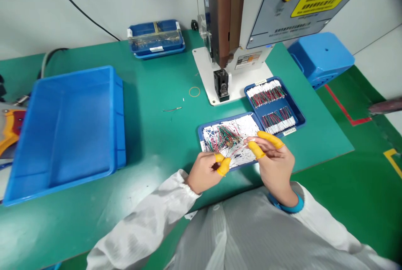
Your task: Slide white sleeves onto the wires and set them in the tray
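Yellow finger covers are on the fingertips of both hands. My left hand (211,170) is at the lower left edge of a blue tray (200,132), thumb and forefinger pinched on the end of a thin wire. Over that tray's right end, my right hand (272,157) holds a small white connector (251,140) between thumb and fingers. Loose red, green and black wires (228,136) lie in the tray on many white pieces. Touching it at the upper right, a second blue tray (297,109) holds two rows of wires with white ends.
A press machine (230,19) on a white base stands behind the trays. At the left is a large blue bin (81,127); stacked small trays (157,39) sit at the back. A rubber band (194,91) and a loose wire (172,109) lie mid-table. A blue stool (323,58) stands beyond the right edge.
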The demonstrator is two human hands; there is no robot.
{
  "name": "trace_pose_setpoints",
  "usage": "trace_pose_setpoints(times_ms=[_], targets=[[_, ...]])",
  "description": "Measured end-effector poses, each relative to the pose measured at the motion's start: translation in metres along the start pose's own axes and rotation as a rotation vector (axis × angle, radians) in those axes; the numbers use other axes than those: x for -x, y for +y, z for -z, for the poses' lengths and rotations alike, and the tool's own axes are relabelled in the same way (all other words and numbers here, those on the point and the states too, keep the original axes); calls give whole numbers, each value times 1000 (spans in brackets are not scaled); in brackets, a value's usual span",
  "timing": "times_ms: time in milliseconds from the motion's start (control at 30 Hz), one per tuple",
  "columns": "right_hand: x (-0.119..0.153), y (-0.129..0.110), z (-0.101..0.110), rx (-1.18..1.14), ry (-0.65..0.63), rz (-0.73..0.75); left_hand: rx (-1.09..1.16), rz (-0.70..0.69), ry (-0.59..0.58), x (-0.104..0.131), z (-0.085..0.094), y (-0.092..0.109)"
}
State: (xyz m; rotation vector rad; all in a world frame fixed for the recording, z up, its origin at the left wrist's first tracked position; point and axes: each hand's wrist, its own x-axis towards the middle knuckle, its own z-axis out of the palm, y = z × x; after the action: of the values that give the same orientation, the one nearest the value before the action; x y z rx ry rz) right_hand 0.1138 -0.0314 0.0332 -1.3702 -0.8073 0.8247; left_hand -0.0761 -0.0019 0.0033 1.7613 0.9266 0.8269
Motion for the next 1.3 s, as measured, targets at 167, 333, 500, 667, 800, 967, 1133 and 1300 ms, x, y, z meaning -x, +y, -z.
trace_pose_setpoints(times_ms=[167, 333, 500, 667, 800, 967, 1133, 1300], targets=[[0, 1, 0, 24, 3, 18, -13, 2, -2, 0, 0, 1], [0, 3, 0, 30, -16, 9, -21, -1, 2, 1, 0, 1], [0, -1, -1, 9, 7, -13, -22, 1, 6, 1, 0, 0], [0, -2, -1, 48, 17, 24, -22, 7, 1, 2, -1, -1], [0, -1, -2, 55, -14, 22, -27, 1, -1, 2, -1, -1], [-2, -3, -4, 18, -4, 6, -30, -12, -16, 1, -1, 0], [0, -6, -5, 41, -58, 8, -32, -15, -15, 1, -1, 0], [0, -5, -2, 36, -96, 7, -36, -22, -23, 1, -1, -1]])
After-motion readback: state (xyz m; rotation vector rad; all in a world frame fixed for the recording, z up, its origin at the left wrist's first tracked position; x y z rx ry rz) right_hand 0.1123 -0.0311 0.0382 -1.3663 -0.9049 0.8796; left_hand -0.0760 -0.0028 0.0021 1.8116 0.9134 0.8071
